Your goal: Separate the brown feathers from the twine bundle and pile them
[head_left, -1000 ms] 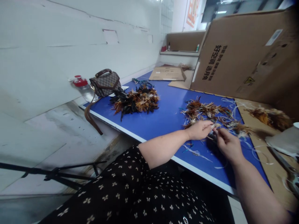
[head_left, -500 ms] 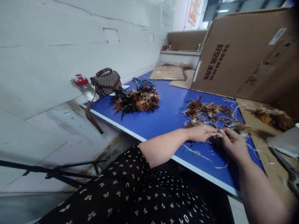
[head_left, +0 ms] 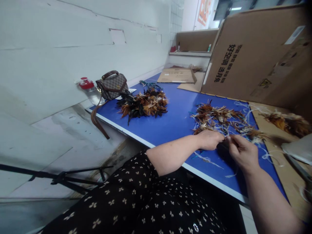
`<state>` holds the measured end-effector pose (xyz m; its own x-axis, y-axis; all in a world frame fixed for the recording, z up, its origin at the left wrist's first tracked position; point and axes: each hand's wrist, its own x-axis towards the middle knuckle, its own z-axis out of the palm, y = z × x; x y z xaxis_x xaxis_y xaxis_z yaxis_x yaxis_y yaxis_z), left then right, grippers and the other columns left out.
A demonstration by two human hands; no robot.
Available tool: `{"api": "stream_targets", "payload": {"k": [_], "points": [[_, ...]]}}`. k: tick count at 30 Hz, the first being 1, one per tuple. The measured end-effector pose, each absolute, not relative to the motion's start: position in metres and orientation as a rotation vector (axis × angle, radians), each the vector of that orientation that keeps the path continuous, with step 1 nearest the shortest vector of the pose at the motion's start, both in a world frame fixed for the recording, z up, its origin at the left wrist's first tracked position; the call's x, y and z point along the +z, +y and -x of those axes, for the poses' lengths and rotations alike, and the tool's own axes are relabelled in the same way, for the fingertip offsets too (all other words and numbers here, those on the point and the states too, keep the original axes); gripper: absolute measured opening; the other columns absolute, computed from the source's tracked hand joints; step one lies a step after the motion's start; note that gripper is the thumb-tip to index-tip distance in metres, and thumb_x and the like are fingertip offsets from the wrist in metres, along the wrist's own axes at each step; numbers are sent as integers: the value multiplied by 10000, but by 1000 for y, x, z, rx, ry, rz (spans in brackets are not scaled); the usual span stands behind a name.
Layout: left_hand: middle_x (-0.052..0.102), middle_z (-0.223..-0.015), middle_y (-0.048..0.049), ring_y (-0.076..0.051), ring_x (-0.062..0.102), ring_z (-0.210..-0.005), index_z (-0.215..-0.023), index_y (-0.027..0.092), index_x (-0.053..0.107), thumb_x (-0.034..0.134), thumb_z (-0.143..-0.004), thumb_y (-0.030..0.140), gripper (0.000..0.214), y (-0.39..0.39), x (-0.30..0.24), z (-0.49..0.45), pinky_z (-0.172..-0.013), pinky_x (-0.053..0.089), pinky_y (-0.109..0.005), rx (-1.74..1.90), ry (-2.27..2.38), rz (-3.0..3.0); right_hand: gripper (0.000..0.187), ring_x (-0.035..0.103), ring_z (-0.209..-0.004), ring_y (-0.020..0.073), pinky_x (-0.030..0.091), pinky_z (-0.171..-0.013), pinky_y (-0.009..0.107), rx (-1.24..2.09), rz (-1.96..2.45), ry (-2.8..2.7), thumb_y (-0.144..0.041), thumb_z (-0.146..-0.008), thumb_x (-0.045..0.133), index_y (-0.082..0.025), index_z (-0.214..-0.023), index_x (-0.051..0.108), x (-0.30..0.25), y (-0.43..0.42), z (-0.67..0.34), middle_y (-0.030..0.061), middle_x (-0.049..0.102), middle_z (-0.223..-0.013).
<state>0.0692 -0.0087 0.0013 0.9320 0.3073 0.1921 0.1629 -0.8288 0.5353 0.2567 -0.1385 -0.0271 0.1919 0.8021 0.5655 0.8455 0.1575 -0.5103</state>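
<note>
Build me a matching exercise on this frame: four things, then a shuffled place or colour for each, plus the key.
1. Left hand
2. Brown feathers with white strands
3. Handbag
4. Bottle lid

A. Red
B. Against the wall side, strap hanging past the table edge
C. Fingertips close to those of the right hand
D. Lying on the blue tabletop, just beyond the hands

Pairs: 1-C, 2-D, 3-B, 4-A

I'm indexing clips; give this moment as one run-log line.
hands: left hand and right hand pinched, close together; held: cannot tell; nearby: brown feather bundles, thin white strings; surface: blue tabletop
</note>
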Motion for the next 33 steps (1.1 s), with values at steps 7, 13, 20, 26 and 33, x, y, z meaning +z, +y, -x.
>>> {"api": "stream_targets", "payload": {"k": [7,13,20,26,33], "points": [[832,-1042,-63,-187,775,-1025,-1040,180,768,531,-1204,230,293,-9,10,-73,-1025,604,-323,526,262,-2284,509,616,-695,187,507,-664,314,8,1612,-1583,-686,-1140,568,-251,-933,734,-26,-137,-265,35,727,-779],[854,-1163,-152,-294,801,-1117,-1133,158,773,614,-1088,168,166,-11,10,-68,-1028,632,-420,457,644,-2457,395,567,-660,187,467,-678,345,2,1594,-1656,-606,-1081,651,-277,-876,728,-34,-136,-246,19,669,-739],[842,-1138,-63,-242,772,-1096,-969,224,766,658,-1072,170,159,-13,12,-65,-1026,587,-363,301,312,-2512,439,613,-697,198,494,-684,341,27,1636,-1544,-650,-1049,716,-253,-861,739,-20,-141,-261,50,731,-755],[675,-881,6,-143,623,-865,-888,201,664,619,-1174,223,291,-16,14,-69,-970,561,-303,440,162,-1865,592,599,-625,202,488,-584,340,245,1582,-1544,-800,-1093,596,-269,-839,653,-14,-139,-263,41,687,-693],[594,-802,32,-155,551,-810,-889,217,611,593,-1157,295,279,-22,-2,-81,-868,493,-302,635,499,-1755,479,529,-624,193,448,-602,349,50,1593,-1489,-668,-1128,582,-279,-853,634,-22,-132,-241,6,597,-693]]}}
